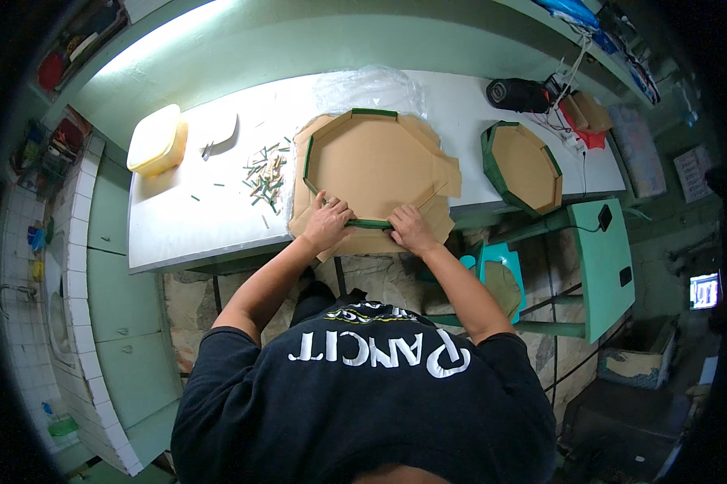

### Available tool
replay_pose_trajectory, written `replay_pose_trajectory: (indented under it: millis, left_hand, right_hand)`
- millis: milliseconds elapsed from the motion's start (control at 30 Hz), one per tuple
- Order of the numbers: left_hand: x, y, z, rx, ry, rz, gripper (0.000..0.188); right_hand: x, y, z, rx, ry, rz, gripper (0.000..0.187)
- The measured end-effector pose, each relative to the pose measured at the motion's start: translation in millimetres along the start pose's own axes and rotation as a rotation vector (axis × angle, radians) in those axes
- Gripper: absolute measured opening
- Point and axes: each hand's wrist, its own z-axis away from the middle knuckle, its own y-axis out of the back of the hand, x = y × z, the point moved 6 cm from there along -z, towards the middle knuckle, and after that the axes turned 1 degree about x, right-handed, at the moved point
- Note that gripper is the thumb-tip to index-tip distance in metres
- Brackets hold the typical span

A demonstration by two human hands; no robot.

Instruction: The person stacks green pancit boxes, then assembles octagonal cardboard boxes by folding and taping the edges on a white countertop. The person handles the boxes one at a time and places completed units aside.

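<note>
A brown cardboard octagon [371, 161] lies flat on the white table. Narrow green strips stand along its far, left and near edges, while the right-hand flaps are bare brown. At the near edge, my left hand [329, 223] grips the left end of the green strip [370, 224], its fingers curled over the rim. My right hand [412, 229] pinches the same strip near its right end. Both thumbs are partly hidden. Left of the board lies a loose pile of small green and brown cardboard pieces [265, 176].
A finished-looking green-rimmed octagonal tray [524, 168] leans over the table's right part. A yellowish plastic tub [157, 143] and a white lid [216, 131] stand at the left. Clear plastic wrap [371, 90] lies behind the board. A black speaker [516, 95] and cables are at back right; a green chair [601, 270] stands below.
</note>
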Motion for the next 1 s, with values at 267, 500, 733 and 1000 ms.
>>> replay_pose_trajectory:
  millis: [267,500,733,1000]
  left_hand:
    - [4.3,68.0,8.2,0.568,0.073,0.046,0.022]
    - [14.8,-5.1,6.2,0.419,0.845,2.016,0.031]
    - [-74.0,-10.8,11.2,0.466,0.83,1.471,0.018]
    - [-49.1,25.9,-6.7,0.241,0.694,1.202,0.033]
  right_hand:
    - [-18.3,37.0,-23.0,0.245,0.012,0.117,0.016]
    - [-64.4,62.9,-46.8,0.231,0.019,0.302,0.025]
    - [-70.6,203.1,-2.0,0.776,-0.177,0.315,0.073]
    - [-24.3,202.0,22.2,0.722,-0.622,-0.993,0.056]
